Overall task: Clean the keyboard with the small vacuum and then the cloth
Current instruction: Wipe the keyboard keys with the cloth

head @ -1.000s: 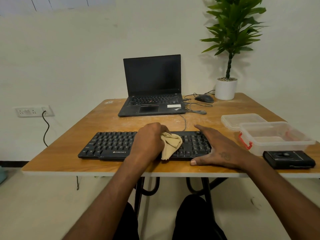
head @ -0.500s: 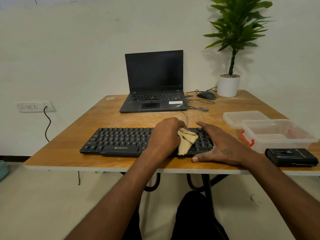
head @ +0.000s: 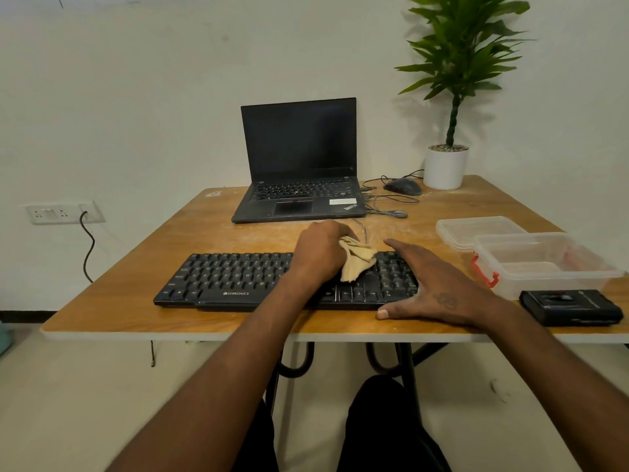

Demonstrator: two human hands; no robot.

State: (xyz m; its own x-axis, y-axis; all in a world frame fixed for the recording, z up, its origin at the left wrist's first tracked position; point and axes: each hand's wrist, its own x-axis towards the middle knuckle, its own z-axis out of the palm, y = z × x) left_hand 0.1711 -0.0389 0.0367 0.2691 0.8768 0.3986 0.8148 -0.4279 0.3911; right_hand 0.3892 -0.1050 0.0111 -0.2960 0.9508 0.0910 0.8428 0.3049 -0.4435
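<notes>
Step in hand: cloth stage, judged from the cloth on the keys and the small vacuum lying unused
Keyboard (head: 238,281): black, lengthwise along the near edge of the tabletop (head: 163,247), its cable running toward the far edge
Cloth (head: 355,264): tan, bunched, on the keys right of the keyboard's middle, a loose corner hanging toward the arrow keys
Left hand (head: 320,255): fingers curled round the cloth's upper part, pressing it to the keys
Right hand (head: 432,284): fingers straight and spread flat over the keyboard's right end, thumb on the tabletop at the near edge; holds nothing, appears to steady the board
Small vacuum (head: 571,306): flat black unit, taken to be the vacuum, near the near right corner, apart from both hands
Next move calls for: sweeping the cloth along the remaining keys while the right hand braces; the number pad under that hand would need uncovering
Hidden: the left fingertips under the cloth; keys beneath both hands
Hard to make out: the black unit's nozzle and switch; any dust left on the keys
</notes>
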